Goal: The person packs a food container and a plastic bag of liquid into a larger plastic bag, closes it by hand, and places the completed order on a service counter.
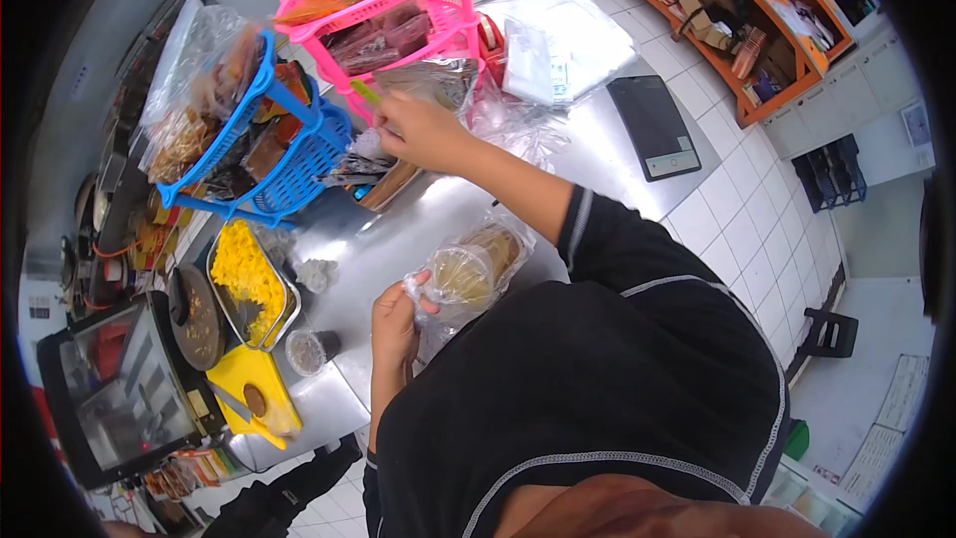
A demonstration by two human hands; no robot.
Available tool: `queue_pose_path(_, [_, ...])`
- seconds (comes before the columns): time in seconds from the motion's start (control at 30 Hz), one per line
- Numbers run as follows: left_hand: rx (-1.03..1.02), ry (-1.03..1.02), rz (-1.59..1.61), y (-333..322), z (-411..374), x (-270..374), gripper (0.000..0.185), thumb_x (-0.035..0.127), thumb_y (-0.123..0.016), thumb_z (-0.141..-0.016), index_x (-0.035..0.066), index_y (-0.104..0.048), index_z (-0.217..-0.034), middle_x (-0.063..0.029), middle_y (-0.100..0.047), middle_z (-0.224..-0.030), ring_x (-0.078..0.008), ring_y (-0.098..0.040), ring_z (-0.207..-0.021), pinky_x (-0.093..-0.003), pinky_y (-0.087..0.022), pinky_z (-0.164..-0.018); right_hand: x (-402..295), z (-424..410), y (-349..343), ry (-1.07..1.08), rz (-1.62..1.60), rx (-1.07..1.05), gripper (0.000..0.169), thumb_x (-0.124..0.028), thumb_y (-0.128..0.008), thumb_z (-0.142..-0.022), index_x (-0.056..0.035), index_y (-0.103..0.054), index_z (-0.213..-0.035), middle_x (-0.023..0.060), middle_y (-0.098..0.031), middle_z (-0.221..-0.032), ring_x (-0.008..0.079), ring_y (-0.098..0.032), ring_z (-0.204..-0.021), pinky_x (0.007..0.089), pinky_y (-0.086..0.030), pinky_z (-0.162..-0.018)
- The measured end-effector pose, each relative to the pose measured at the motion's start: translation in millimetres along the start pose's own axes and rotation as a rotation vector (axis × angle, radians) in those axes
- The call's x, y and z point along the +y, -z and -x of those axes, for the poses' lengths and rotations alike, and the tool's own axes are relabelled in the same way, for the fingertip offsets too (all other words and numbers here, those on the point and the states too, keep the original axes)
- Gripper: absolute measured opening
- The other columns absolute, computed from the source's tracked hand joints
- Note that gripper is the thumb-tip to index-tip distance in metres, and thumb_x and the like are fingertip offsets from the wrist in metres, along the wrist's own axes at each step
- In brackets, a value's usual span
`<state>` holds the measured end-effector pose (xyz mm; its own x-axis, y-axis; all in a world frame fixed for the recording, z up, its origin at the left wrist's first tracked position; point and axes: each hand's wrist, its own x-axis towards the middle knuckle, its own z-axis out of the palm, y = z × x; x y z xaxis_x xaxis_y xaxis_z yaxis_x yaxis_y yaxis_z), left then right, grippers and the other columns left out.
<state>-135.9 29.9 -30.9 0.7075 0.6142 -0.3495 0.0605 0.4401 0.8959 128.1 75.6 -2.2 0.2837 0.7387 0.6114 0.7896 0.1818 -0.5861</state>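
Note:
My left hand (397,323) grips the gathered neck of a clear plastic bag (511,239) low on the steel table, close to my body. Inside the bag lies a clear round-lidded container (461,274) with pale contents, along with something brown. My right hand (424,133) is stretched forward to the front of a pink plastic rack (448,19), its fingers curled. At its fingertips is a slim yellow-green object (365,93); whether the hand grips it or only touches it is unclear. Foil-like packets (433,78) fill the rack's lowest tier beside that hand.
A blue plastic rack (299,172) of packets stands on the left. Near it are a metal tray (287,314) of yellow food, a lidded cup (308,353), and a knife (230,400) on a yellow cutting board (261,370). On the right lie plastic bags (567,37) and a black tablet-like device (648,119).

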Motion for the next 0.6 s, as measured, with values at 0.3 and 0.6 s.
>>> queue_pose_path(0.3, [-0.023, 0.188, -0.038, 7.3, -9.2, 19.6, 0.031, 0.009, -0.049, -0.088, -0.004, -0.056, -0.117, -0.0108, -0.068, -0.087, -0.0095, -0.056, -0.062, -0.0214, -0.044, -0.059, -53.6, 130.5, 79.1, -0.732, -0.901, -0.144, 0.015, -0.016, -0.058, -0.089, -0.0047, -0.054, -0.097, -0.0007, -0.058, -0.087, 0.0046, -0.051, -0.072, 0.0203, -0.043, -0.063])
queue_pose_path(0.6, [0.014, 0.049, -0.429, -3.4, -2.0, 45.9, 0.019, 0.007, -0.058, -0.082, -0.001, -0.069, -0.097, -0.0103, -0.067, -0.100, -0.0049, -0.055, -0.071, -0.0185, -0.042, -0.059, -81.4, 158.5, 63.3, -0.794, -1.075, -0.124, 0.012, -0.014, -0.055, -0.091, -0.0054, -0.051, -0.098, -0.0010, -0.056, -0.089, 0.0034, -0.049, -0.075, 0.0198, -0.041, -0.065])
